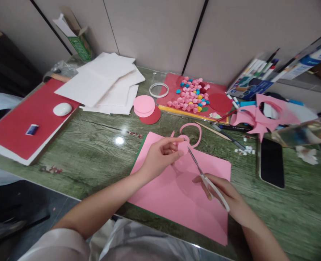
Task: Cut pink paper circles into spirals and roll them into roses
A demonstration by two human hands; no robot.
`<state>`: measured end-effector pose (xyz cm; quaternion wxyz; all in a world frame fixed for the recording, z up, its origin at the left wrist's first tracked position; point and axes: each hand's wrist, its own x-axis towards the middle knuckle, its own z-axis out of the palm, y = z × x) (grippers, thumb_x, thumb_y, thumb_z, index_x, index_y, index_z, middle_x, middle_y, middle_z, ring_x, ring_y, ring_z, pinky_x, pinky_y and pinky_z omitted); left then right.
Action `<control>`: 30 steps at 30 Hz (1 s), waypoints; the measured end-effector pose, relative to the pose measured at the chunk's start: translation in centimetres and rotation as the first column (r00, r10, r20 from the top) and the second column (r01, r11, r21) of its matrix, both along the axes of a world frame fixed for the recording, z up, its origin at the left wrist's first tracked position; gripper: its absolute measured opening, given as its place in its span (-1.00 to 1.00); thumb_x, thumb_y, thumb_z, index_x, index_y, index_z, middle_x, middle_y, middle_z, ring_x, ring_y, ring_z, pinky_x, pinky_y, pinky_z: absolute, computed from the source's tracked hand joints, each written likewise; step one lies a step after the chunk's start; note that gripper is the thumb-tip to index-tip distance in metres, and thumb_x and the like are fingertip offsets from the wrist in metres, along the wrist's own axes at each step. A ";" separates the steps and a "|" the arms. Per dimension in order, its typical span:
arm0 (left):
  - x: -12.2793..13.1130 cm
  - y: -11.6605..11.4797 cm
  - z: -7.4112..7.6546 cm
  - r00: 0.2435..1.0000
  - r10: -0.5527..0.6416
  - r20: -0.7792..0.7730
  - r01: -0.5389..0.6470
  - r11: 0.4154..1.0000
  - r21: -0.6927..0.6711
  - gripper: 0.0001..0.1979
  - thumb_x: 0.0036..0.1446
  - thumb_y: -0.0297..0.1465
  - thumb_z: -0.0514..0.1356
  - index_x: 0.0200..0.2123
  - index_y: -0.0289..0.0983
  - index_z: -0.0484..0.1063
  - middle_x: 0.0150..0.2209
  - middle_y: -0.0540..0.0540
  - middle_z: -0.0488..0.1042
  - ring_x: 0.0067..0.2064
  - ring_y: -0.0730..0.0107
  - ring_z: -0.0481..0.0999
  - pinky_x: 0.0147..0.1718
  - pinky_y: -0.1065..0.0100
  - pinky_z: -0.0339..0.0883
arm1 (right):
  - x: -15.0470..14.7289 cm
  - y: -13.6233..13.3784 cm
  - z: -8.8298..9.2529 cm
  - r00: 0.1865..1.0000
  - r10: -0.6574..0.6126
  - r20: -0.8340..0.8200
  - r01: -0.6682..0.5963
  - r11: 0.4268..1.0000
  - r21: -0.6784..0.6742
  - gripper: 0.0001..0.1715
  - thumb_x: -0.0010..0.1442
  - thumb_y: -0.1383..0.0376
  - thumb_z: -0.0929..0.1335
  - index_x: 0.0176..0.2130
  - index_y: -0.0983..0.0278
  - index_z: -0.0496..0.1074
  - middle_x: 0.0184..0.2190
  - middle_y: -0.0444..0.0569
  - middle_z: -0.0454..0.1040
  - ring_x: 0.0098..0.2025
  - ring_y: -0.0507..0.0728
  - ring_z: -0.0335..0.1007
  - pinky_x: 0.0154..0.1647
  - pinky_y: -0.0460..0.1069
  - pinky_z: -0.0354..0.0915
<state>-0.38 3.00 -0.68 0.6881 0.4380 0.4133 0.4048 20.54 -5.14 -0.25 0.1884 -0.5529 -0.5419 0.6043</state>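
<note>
My left hand (164,154) pinches a small piece of pink paper (183,146), cut into a curling spiral strip (200,132) that loops away behind it. White-handled scissors (208,183) are in my right hand (225,195), with fingers through the handles. Their blades reach up to the edge of the pink piece, against or around it; exactly which I cannot tell. Both hands are above a stack of pink paper sheets (176,206), with a green edge showing at its left side.
Pink circles (144,105) and a red circle (152,116) lie behind my left hand. Small rolled paper pieces (191,96) rest on a red packet. White sheets (100,78) are at the back left, a phone (271,163) and pink scraps (261,112) at the right.
</note>
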 end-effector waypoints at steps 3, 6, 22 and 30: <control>0.0 -0.1 0.0 1.000 -0.011 -0.016 0.011 1.000 0.013 -0.66 -0.10 -0.40 0.26 -0.16 -0.25 0.42 -0.45 0.03 0.31 -0.57 0.67 0.26 -0.66 0.58 0.21 | -0.2 0.1 -0.1 1.000 0.001 -0.027 -0.001 1.000 -0.008 -0.55 0.18 0.04 0.17 -0.12 0.27 0.38 -0.58 -0.16 0.17 -0.49 0.03 0.13 -0.44 -0.06 0.13; 0.1 -0.1 0.0 0.999 -0.026 -0.027 0.027 0.999 0.031 -0.67 -0.09 -0.42 0.25 -0.17 -0.24 0.42 -0.45 0.03 0.30 -0.56 0.68 0.25 -0.66 0.58 0.20 | -0.4 0.1 0.2 0.999 -0.012 -0.047 0.011 1.000 -0.020 -0.53 0.17 0.02 0.17 -0.13 0.28 0.38 -0.58 -0.16 0.16 -0.49 0.03 0.11 -0.44 -0.06 0.13; -0.3 0.0 0.0 0.998 -0.009 -0.060 0.014 0.996 0.091 -0.73 -0.02 -0.42 0.20 -0.18 -0.25 0.42 -0.46 0.04 0.26 -0.57 0.68 0.20 -0.65 0.56 0.15 | -0.1 0.1 0.0 0.999 0.008 -0.048 -0.009 1.000 -0.019 -0.59 0.21 0.08 0.16 -0.11 0.26 0.35 -0.57 -0.18 0.16 -0.49 0.02 0.11 -0.42 -0.05 0.10; -0.3 0.1 0.2 0.996 -0.012 -0.092 0.021 0.996 0.091 -0.76 -0.03 -0.45 0.19 -0.22 -0.28 0.46 -0.45 0.02 0.30 -0.56 0.67 0.22 -0.65 0.58 0.14 | 0.2 0.0 -0.2 0.995 -0.009 -0.103 0.007 1.000 -0.019 -0.62 0.21 0.10 0.17 -0.12 0.24 0.37 -0.58 -0.18 0.16 -0.50 0.00 0.11 -0.44 -0.07 0.11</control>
